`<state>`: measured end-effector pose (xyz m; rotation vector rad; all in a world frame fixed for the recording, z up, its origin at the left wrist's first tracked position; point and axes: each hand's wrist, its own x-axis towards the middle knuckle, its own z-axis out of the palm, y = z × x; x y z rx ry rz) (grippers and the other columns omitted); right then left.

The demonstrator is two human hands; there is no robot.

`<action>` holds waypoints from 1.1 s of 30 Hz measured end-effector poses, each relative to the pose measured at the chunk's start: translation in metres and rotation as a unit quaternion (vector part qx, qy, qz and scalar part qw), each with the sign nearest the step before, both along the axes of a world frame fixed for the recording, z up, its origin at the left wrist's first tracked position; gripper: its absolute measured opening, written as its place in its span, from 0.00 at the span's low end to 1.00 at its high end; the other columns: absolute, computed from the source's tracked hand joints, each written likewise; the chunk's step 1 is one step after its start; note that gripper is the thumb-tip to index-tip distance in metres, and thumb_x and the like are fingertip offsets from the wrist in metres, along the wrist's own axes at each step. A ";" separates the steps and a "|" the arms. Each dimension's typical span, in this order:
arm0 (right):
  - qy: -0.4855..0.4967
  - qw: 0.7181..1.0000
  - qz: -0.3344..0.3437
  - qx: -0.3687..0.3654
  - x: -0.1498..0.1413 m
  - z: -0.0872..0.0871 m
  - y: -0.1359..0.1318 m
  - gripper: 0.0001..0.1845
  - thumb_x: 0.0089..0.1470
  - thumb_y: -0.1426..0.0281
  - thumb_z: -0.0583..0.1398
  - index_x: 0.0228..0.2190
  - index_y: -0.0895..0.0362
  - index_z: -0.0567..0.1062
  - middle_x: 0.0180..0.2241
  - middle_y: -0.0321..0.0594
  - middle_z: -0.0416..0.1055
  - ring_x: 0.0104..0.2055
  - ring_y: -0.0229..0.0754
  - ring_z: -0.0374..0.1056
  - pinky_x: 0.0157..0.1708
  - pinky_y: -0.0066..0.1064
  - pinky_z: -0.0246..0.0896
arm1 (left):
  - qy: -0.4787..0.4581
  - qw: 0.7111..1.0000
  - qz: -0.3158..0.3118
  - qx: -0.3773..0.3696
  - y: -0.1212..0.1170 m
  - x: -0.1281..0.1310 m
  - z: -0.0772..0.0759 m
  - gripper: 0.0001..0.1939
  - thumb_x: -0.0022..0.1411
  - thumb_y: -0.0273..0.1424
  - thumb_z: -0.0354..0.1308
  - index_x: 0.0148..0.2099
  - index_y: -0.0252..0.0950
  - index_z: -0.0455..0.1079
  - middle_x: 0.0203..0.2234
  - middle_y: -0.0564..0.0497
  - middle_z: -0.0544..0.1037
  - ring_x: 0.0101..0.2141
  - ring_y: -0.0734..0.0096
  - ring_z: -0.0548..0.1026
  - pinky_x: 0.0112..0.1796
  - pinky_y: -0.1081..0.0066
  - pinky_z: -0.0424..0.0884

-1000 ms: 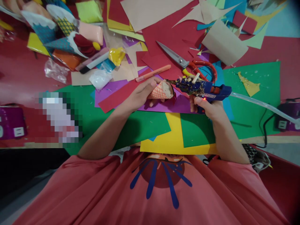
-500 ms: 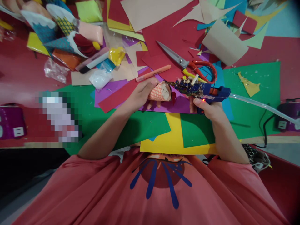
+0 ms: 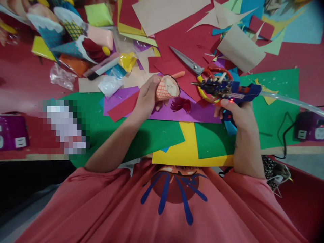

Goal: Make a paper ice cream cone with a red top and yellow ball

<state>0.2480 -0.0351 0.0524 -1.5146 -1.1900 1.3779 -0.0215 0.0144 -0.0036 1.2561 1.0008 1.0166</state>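
My left hand [image 3: 147, 96] is wrapped round an orange-patterned paper cone [image 3: 163, 89], its wide end turned to the right with a pale filling and a dark rim. In my right hand [image 3: 239, 113] is a blue glue gun [image 3: 234, 89], its stained body crusted with scraps and a small red light glowing on it. The gun's metal nozzle points left, apart from the cone. Between my hands a dark red fringed piece of paper [image 3: 181, 105] lies on a purple sheet [image 3: 202, 114]. Behind the gun are scissors [image 3: 194, 65] with red and yellow handles, partly covered by it.
An orange pen [image 3: 179, 74] lies behind the cone. Decorated cones [image 3: 48, 32] and wrapped clay packets [image 3: 98, 15] crowd the far left. A curled beige sheet [image 3: 240, 47] stands far right. A purple box [image 3: 310, 125] with a black cord sits at the right edge.
The glue gun has drawn back to the right, away from the cone. My left hand has raised and tilted the cone, and the dark red fringed paper now shows fully on the purple sheet.
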 end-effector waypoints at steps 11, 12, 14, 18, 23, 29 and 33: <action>-0.058 0.953 -0.282 -0.090 0.090 0.002 -0.025 0.12 0.34 0.62 0.74 0.20 0.50 0.79 0.15 0.36 0.74 0.14 0.36 0.67 0.14 0.31 0.55 | 0.051 0.996 0.057 -0.036 0.006 -0.002 0.000 0.33 0.65 0.63 0.37 0.44 0.39 0.63 0.20 0.56 0.70 0.15 0.81 0.63 0.18 0.72 0.52; -0.073 0.958 -0.256 -0.106 0.101 0.000 -0.026 0.12 0.34 0.60 0.74 0.19 0.51 0.79 0.14 0.38 0.73 0.14 0.37 0.67 0.13 0.31 0.54 | 0.047 0.997 0.052 -0.037 0.006 -0.002 -0.001 0.35 0.65 0.64 0.35 0.43 0.38 0.63 0.20 0.56 0.69 0.15 0.83 0.62 0.18 0.73 0.52; -0.138 0.962 -0.210 -0.104 0.119 0.002 -0.028 0.14 0.39 0.57 0.73 0.18 0.53 0.80 0.15 0.41 0.74 0.17 0.38 0.71 0.17 0.32 0.58 | 0.036 0.998 0.038 -0.035 0.008 -0.003 -0.004 0.36 0.65 0.65 0.33 0.41 0.38 0.62 0.19 0.58 0.67 0.15 0.86 0.60 0.18 0.75 0.52; -0.446 0.861 -0.118 -0.217 0.128 0.025 -0.035 0.27 0.54 0.53 0.64 0.11 0.54 0.72 0.11 0.42 0.68 0.13 0.37 0.61 0.17 0.37 0.52 | -0.010 0.998 0.059 -0.023 0.009 0.000 -0.005 0.34 0.65 0.64 0.36 0.35 0.39 0.63 0.17 0.57 0.68 0.14 0.83 0.59 0.16 0.74 0.51; -0.587 0.785 -0.171 0.097 0.080 0.040 -0.032 0.08 0.52 0.63 0.65 0.27 0.55 0.77 0.26 0.45 0.77 0.25 0.45 0.71 0.25 0.37 0.62 | -0.046 0.993 0.102 -0.036 0.007 0.006 0.003 0.33 0.65 0.62 0.40 0.30 0.39 0.64 0.15 0.55 0.69 0.12 0.80 0.59 0.14 0.71 0.52; -0.371 0.827 0.157 0.392 -0.015 0.007 -0.001 0.07 0.61 0.68 0.59 0.41 0.49 0.75 0.51 0.45 0.75 0.54 0.49 0.73 0.52 0.47 0.71 | -0.067 0.992 0.106 -0.032 0.007 0.006 0.004 0.32 0.60 0.63 0.48 0.29 0.38 0.66 0.15 0.56 0.69 0.11 0.81 0.58 0.12 0.71 0.48; -0.343 0.853 0.206 0.334 -0.050 -0.014 0.013 0.22 0.57 0.54 0.63 0.48 0.52 0.71 0.51 0.50 0.73 0.55 0.57 0.70 0.54 0.54 0.68 | -0.044 0.993 0.107 -0.033 0.009 0.004 -0.001 0.35 0.59 0.67 0.45 0.27 0.38 0.63 0.14 0.55 0.67 0.10 0.81 0.58 0.11 0.71 0.49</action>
